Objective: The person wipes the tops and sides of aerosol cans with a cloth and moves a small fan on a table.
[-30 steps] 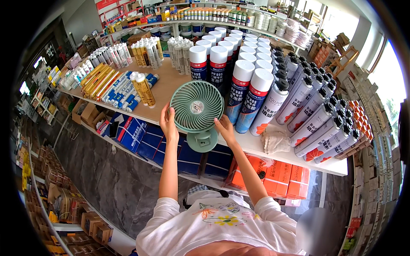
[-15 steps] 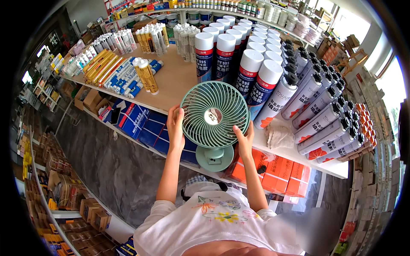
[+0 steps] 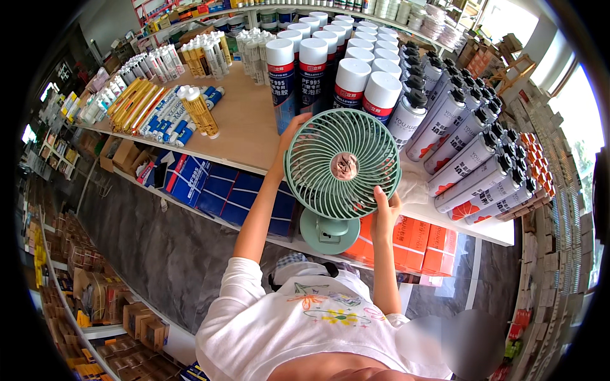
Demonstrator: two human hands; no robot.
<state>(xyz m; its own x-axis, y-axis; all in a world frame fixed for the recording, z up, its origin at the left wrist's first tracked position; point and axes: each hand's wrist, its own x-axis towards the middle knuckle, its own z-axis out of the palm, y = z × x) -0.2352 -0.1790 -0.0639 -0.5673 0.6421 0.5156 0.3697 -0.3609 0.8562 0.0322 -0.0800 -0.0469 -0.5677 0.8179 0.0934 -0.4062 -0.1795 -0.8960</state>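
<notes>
A mint green fan (image 3: 324,149) with a round grille and a round base (image 3: 329,236) is held up in front of the shelf's front edge. My left hand (image 3: 294,132) is closed on the upper left of its rim, partly hidden behind it. My right hand (image 3: 386,206) grips the lower right of the rim, thumb on the grille. Directly behind the fan stand rows of white-capped spray cans (image 3: 349,82), with black-topped light cans (image 3: 438,133) to the right. A crumpled pale cloth (image 3: 413,187) lies partly hidden just right of the fan.
The wooden shelf (image 3: 235,133) holds upright sealant tubes (image 3: 203,57) and lying yellow tubes (image 3: 136,108). Beneath are blue boxes (image 3: 222,197) and orange boxes (image 3: 419,247). A tiled floor (image 3: 146,241) lies below; crowded side shelves (image 3: 82,305) run along the left.
The fan has moved right and looks larger in view. My left hand has shifted from the fan's left side up toward its top left; my right hand has moved right with the rim.
</notes>
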